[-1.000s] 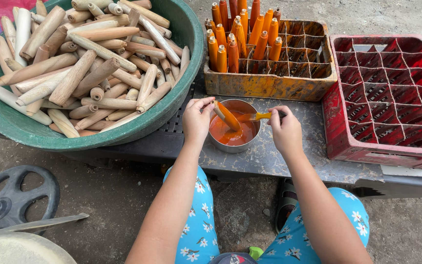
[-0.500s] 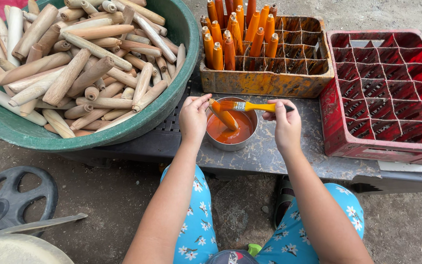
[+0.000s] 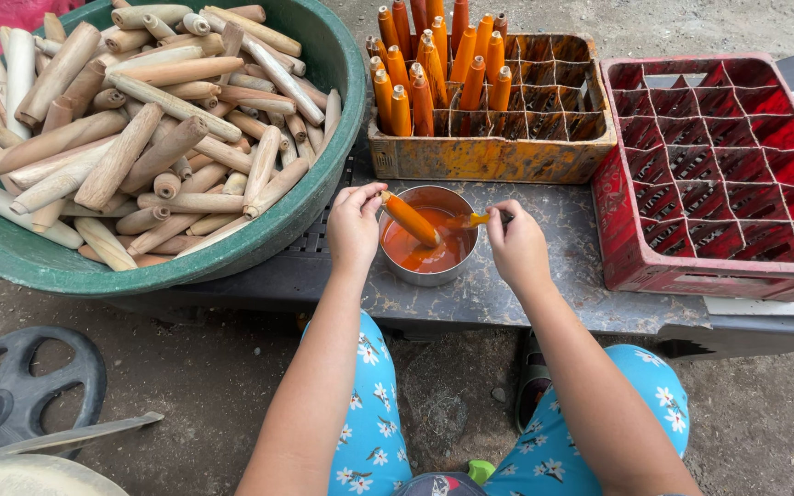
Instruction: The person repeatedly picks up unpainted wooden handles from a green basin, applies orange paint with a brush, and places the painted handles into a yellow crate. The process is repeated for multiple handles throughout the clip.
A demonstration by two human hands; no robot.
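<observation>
Head cam view: we're holding a wooden handle (image 3: 410,218) tilted over the metal paint bowl (image 3: 428,241), left hand (image 3: 354,225) pinched on its top end, while our right hand (image 3: 516,248) is gripping a small brush (image 3: 472,220) dipped in the orange. About a dozen painted handles (image 3: 434,57) are standing in the orange crate (image 3: 493,147). The green tub (image 3: 314,197) of bare handles (image 3: 140,129) is looking full, so loads left, and the red crate (image 3: 728,174) is holding nothing.

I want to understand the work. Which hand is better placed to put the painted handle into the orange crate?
Probably the left hand: it already holds the orange-coated wooden handle over the paint bowl, just below the orange crate. The right hand holds the brush.
</observation>
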